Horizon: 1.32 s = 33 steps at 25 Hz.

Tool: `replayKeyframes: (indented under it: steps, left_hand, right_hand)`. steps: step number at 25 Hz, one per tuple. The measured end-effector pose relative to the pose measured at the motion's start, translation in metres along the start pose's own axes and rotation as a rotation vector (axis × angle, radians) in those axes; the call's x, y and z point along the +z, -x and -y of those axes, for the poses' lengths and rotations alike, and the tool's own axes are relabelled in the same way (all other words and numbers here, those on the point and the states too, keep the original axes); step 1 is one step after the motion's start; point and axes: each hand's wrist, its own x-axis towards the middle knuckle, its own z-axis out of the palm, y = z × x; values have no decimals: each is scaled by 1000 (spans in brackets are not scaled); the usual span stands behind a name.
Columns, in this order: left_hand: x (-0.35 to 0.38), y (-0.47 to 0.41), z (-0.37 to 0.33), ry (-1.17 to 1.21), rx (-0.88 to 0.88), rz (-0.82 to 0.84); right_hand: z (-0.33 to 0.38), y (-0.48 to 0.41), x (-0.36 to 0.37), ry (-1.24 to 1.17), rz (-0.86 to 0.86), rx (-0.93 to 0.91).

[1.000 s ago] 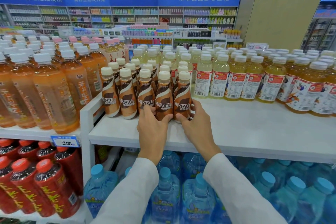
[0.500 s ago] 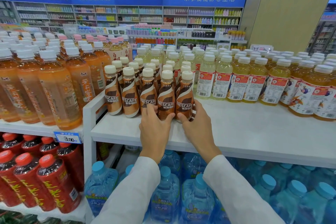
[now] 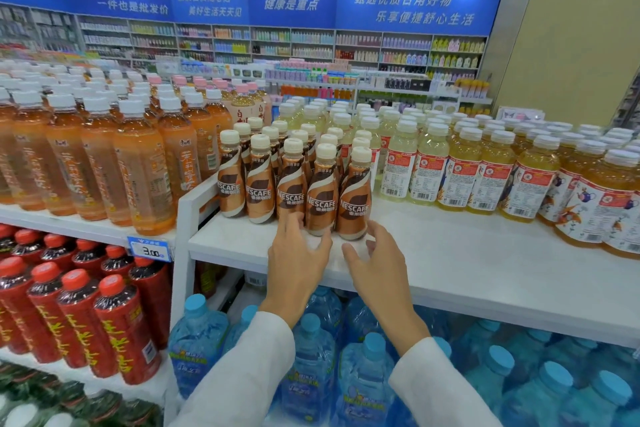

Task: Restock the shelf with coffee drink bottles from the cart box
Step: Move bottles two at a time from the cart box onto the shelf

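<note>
Orange tea bottles (image 3: 138, 166) with white caps crowd the upper shelf at far left, above red-capped bottles (image 3: 117, 333) in red wrappers lettered in yellow. A blue price tag (image 3: 149, 250) between them reads 3.00. Next along, brown-and-cream NESCAFE coffee bottles (image 3: 322, 198) stand upright in rows at the left end of a white shelf (image 3: 450, 253), five across the front; far behind, a blue wall banner (image 3: 291, 3) reads 健康是重点. At the front row the left hand (image 3: 298, 263) reaches in with fingers nearly straight, tips against the middle bottle's base, gripping nothing. Beside it the right hand (image 3: 374, 263) hovers just before the rightmost front bottle, fingers spread and loosely bent, holding nothing; blur hides whether it touches. Rightward stand yellow drink bottles (image 3: 460, 177) with red-and-white labels, and blue-capped water jugs (image 3: 311, 357) fill the shelf beneath.
</note>
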Motion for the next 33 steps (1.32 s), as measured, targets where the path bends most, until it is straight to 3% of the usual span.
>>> replayKeyframes:
  steps: [8,12,15,25,33]
  left_hand:
    - [-55,80,30,147,-139,-91]
    - [-107,149,62,167,-309,-150]
    - [-149,205,91,184,-464,-286]
    - [-250,380,182,109,-860,-773]
    - [-285,489,246,129,-1237,-858]
  right_hand:
    - [2,73,-8,-266,120,46]
    - [-2,123,33,-406,243,45]
    - [-10,164,74,-436,408,70]
    - [-14,297,217,-237,1062,206]
    - [-18,385,299,34,1324,207]
